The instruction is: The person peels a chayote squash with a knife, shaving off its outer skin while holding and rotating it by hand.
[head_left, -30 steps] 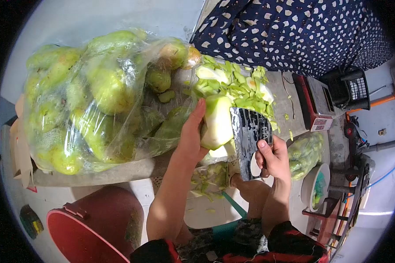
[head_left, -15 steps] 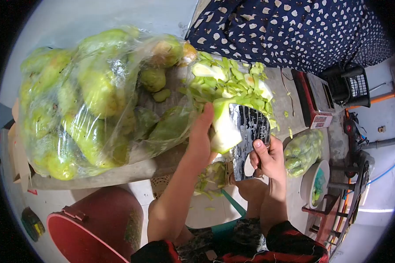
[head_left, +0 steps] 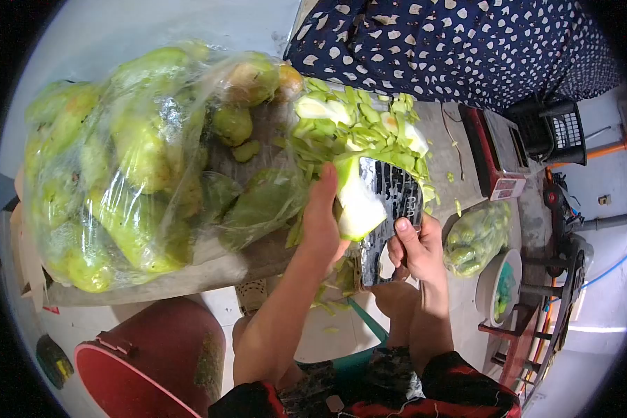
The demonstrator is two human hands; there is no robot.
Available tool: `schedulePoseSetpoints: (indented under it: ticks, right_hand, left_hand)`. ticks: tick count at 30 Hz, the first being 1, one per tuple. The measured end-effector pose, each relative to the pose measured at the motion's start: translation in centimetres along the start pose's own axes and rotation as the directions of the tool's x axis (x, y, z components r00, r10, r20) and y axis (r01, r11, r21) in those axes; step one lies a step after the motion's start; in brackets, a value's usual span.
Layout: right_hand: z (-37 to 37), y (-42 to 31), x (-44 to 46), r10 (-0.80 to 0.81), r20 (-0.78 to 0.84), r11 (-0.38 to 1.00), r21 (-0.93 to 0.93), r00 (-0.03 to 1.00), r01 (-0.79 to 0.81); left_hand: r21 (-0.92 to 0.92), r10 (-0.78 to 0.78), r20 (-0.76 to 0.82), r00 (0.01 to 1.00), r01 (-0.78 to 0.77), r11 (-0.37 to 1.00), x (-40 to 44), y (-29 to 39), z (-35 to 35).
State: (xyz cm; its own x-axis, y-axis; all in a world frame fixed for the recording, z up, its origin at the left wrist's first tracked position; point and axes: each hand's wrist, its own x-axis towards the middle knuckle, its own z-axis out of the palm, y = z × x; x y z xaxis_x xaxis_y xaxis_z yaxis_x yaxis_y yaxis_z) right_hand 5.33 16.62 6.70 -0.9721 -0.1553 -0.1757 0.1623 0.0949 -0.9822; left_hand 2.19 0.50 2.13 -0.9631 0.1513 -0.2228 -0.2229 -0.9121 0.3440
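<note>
Head view: the left hand point(head_left: 320, 217) grasps a partly pared green fruit point(head_left: 359, 209); the right hand point(head_left: 421, 249) clenches the grip of a broad blade point(head_left: 391, 187) just right of that fruit. Paring seems in hand; another stroke would call for a steady hold, fingertips clear of the edge. Green parings point(head_left: 373, 143) lie beyond the fruit, a bulging clear bag point(head_left: 136, 157) to its left. The fruit's palm side and the blade's exact contact are hidden.

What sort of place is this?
Probably a produce-preparation area, perhaps for a small shop: there is a big clear bag of green fruit, a heap of peelings, and what looks like a weighing scale.
</note>
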Motion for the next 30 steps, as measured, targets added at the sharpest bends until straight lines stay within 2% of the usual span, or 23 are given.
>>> schedulePoseSetpoints:
  ticks: [8, 13, 16, 19, 22, 30]
  right_hand:
    - [0.4, 0.3, 0.2, 0.013, 0.019, 1.0, 0.013, 1.0, -0.014]
    - [0.5, 0.3, 0.3, 0.014, 0.037, 1.0, 0.013, 0.999, -0.015]
    - [0.7, 0.9, 0.4, -0.003, 0.028, 1.0, 0.026, 1.0, 0.002]
    - [0.7, 0.9, 0.4, 0.007, 0.038, 0.999, 0.043, 0.999, -0.008]
    - [0.7, 0.8, 0.4, 0.023, 0.046, 0.999, 0.043, 0.999, -0.025]
    - [0.0, 0.5, 0.7, 0.062, 0.066, 0.99, 0.121, 0.996, -0.07]
  left_hand:
    - [0.014, 0.058, 0.028, 0.998, -0.058, 0.998, 0.2, 0.1, 0.0]
    - [0.074, -0.012, 0.095, 0.995, 0.005, 0.997, 0.4, 0.7, 0.0]
    - [-0.017, 0.004, 0.024, 1.0, -0.004, 1.0, 0.3, 0.4, 0.1]
    - [0.005, -0.018, 0.085, 0.996, 0.018, 1.0, 0.7, 0.5, -0.5]
    - [0.064, -0.031, 0.067, 0.997, 0.027, 0.998, 0.6, 0.8, -0.3]
    - [0.065, -0.044, 0.049, 0.998, 0.04, 0.997, 0.4, 1.5, 0.7]
